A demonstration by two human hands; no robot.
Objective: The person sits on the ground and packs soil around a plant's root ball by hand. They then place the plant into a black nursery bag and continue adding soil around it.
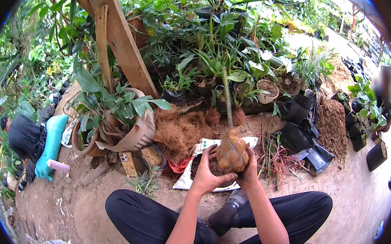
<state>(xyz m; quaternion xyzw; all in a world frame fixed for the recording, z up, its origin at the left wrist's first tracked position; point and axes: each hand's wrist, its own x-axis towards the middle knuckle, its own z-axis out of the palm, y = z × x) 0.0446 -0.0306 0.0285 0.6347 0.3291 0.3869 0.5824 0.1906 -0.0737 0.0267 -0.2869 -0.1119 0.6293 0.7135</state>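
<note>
Between my two hands is a round ball of brown coconut fibre (232, 155), wound with thin string. A bare greenish plant stem (227, 97) rises from its top, leaning slightly left. My left hand (211, 174) cups the ball's left and lower side, thumb across its base. On the other side, my right hand (248, 171) curls round it, its fingers partly hidden. Under the hands lies a white sack (183, 181) with dark soil on it. A loose heap of coconut fibre (176, 132) sits just beyond to the left.
Left of the sack stand a small pot (152, 156), a phone (128, 164) and large tilted pots (135, 128). Black plastic bags (302, 139) and cut red-green stems (279, 163) lie right. Potted plants fill the back. A co-worker (26, 136) bends at far left; another person is at far right.
</note>
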